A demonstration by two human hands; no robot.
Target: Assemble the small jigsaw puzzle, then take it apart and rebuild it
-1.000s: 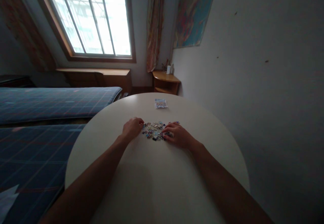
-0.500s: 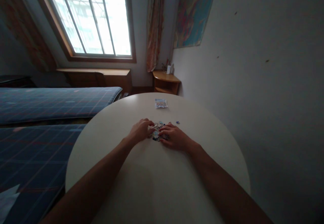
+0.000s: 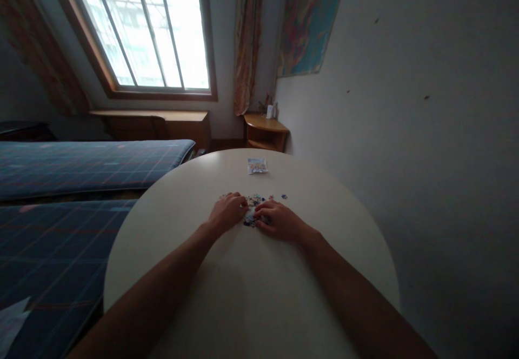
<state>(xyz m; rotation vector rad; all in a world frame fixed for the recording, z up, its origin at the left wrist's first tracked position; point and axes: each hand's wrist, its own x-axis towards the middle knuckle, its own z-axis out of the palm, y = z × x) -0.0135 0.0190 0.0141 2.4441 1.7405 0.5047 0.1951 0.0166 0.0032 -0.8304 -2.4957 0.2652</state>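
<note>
A small pile of jigsaw puzzle pieces (image 3: 256, 201) in white, blue and dark tones lies near the middle of the round white table (image 3: 243, 278). My left hand (image 3: 229, 209) is at the pile's left side, its fingers curled down and a light puzzle piece showing at the fingertips. Over the right part of the pile rests my right hand (image 3: 279, 219), with bent fingers and thumb apart, touching pieces and hiding some of them. One loose blue piece (image 3: 284, 197) lies beyond the right hand. A few light pieces show just behind the left hand.
A small printed packet (image 3: 257, 166) lies toward the table's far edge. Mattresses with plaid covers (image 3: 81, 167) stand to the left, and a wall (image 3: 425, 159) runs along the right. Behind the table is a wooden corner shelf (image 3: 266, 124).
My left hand has shifted slightly left, uncovering some table within the pile, and light pieces now show behind it. The right hand has stayed nearly in place.
</note>
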